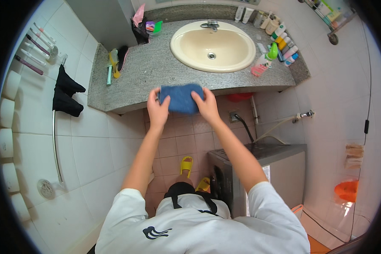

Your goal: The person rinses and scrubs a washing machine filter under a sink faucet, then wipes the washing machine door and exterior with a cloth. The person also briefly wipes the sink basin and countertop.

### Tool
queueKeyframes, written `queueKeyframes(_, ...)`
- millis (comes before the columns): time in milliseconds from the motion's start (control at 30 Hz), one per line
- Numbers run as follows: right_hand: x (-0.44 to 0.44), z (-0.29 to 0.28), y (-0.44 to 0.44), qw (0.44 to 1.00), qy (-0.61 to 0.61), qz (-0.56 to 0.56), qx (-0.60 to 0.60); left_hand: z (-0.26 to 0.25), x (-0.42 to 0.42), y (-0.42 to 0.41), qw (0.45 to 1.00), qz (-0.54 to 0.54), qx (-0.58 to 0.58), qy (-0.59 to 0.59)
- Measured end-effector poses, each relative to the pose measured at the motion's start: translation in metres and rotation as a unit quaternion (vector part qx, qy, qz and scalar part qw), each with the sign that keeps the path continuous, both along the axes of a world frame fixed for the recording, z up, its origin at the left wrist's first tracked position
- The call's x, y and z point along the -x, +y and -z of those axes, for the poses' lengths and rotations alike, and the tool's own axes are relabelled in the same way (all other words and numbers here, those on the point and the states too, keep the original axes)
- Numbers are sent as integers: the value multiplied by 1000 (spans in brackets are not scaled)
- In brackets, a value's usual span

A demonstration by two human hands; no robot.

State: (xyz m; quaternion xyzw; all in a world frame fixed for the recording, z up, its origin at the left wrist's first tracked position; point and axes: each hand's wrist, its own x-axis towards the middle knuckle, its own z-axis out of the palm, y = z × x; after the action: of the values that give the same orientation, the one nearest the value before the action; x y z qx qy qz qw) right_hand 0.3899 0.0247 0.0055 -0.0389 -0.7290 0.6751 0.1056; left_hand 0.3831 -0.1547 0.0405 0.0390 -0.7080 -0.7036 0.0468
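A folded blue cloth (180, 99) is stretched between my two hands, just off the front edge of the grey stone counter (139, 73). My left hand (158, 106) grips its left end, thumb on top. The right end is pinched in my right hand (206, 103), the thumb also on top. Beyond the cloth, a cream oval washbasin (212, 66) with a chrome tap (210, 24) is set in the counter. To its right stands a spray bottle (265, 62) with a green head and pink liquid.
Combs and brushes, among them a yellow comb (115, 63), lie on the counter's left end. Several bottles (281, 38) line its right rim. Black cloth (66, 92) hangs on a left wall rail. Below right stands a grey appliance (273, 171), near my yellow slippers (186, 163).
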Motion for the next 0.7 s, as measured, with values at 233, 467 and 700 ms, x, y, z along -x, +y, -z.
queueKeyframes(233, 76, 66, 24, 970, -133, 73, -192, 113, 79, -63, 926, -133, 352, -38)
queueKeyframes(467, -115, 51, 67, 965, -128, 110, -203, 198, -84, -118, 899, 82, 390, -179)
queueKeyframes(700, -280, 30, 103, 895, -197, 263, -301, 223, -144, -127, 726, 367, 525, -252)
